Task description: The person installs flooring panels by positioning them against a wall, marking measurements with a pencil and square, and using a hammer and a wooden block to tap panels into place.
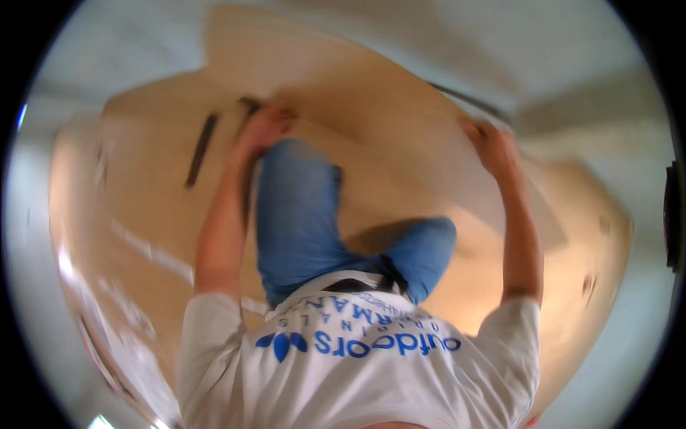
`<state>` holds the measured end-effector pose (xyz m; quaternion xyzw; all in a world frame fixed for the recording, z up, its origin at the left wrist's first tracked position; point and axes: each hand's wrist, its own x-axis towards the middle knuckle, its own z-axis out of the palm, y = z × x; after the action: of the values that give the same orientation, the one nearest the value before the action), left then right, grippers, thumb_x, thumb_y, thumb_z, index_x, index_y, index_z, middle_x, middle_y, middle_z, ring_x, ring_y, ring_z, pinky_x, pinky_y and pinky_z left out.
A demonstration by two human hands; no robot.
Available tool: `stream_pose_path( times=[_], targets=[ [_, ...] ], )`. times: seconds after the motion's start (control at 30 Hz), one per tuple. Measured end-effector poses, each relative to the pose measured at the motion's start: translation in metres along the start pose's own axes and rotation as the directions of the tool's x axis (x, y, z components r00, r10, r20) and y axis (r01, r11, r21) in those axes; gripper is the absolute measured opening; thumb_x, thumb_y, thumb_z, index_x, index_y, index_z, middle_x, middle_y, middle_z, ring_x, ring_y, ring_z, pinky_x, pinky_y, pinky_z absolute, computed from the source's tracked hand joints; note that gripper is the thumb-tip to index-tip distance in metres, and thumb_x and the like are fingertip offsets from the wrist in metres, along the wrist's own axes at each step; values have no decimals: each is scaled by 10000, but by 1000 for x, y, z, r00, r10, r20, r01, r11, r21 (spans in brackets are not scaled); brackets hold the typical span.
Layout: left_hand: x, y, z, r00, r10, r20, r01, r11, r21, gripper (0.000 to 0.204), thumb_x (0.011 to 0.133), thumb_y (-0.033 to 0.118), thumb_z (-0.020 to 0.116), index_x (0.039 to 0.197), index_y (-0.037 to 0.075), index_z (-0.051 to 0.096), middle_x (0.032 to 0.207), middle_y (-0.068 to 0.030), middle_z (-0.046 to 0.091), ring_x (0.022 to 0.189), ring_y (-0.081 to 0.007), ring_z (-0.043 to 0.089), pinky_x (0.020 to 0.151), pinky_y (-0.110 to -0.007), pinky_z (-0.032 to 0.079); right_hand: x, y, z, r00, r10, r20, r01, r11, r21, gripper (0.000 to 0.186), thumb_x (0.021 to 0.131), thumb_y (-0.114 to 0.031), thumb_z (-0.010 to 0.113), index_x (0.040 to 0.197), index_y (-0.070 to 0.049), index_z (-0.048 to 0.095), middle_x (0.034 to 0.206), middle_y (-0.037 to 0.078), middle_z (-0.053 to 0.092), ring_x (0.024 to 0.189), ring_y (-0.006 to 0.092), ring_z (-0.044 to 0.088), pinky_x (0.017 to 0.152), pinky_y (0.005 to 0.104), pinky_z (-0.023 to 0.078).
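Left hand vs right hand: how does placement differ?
The left hand shows right beside the left knee; the right hand is well away from the right knee. The left hand is close to a short dark piece; the right hand is at the brown sheet's edge, near a thin dark strip. Both are bare and blurred; neither grip is clear.

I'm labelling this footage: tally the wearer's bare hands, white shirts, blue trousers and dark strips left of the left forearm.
Bare hands: 2 (left hand, right hand)
White shirt: 1
Blue trousers: 1 pair
Dark strip: 1
Total: 5
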<state>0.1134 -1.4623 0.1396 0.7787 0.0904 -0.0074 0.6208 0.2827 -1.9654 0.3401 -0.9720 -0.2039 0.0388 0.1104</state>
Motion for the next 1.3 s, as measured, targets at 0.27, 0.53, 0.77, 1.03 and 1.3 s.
stream_pose_path(
  times=[0.27, 0.53, 0.77, 1.03, 1.3],
  targets=[
    [-88, -152, 2, 734, -594, -329, 664, 730, 163, 459, 921, 295, 635, 1302, 40, 619, 1274, -196, 661, 1193, -329, 638, 998, -399, 497, 4, 114, 191, 999, 37, 1, -37, 994, -105, 394, 1017, -457, 608, 1011, -82, 731, 889, 202, 715, 814, 422, 676, 731, 524, 528],
    [38, -192, -103, 584, -478, -656, 811, 331, 482, 725, 904, 458, 690, 1452, 34, 477, 1481, -208, 508, 1376, -429, 496, 1121, -546, 406, 31, 143, 185, 993, -108, -40, 100, 981, -164, 394, 994, -440, 662, 798, -98, 650, 710, 158, 654, 642, 388, 636, 577, 492, 492],
    [70, -258, -152, 746, -350, -567, 656, 236, 717, 743, 837, 498, 747, 1412, 54, 591, 1574, -198, 431, 1455, -445, 387, 1188, -562, 317, 99, 77, 217, 994, -92, 67, 103, 974, -200, 299, 964, -369, 707, 856, -90, 697, 743, 168, 671, 647, 392, 634, 587, 498, 493],
    [44, -266, -263, 705, -459, -542, 677, 205, 707, 746, 775, 560, 795, 1446, 295, 604, 1706, -158, 214, 1525, -454, 263, 1216, -654, 213, 196, 10, 246, 974, -47, 224, 86, 982, -168, 359, 1027, -397, 617, 889, -73, 689, 810, 214, 692, 768, 458, 654, 668, 545, 510],
    [-90, -319, -226, 599, -363, -714, 800, 230, 554, 577, 843, 566, 731, 1332, 269, 655, 1662, -134, 307, 1525, -378, 279, 1195, -647, 227, 250, -54, 313, 918, -149, 367, 236, 950, -206, 470, 1027, -535, 551, 991, -86, 683, 889, 229, 698, 845, 476, 655, 716, 546, 516]
  ],
)
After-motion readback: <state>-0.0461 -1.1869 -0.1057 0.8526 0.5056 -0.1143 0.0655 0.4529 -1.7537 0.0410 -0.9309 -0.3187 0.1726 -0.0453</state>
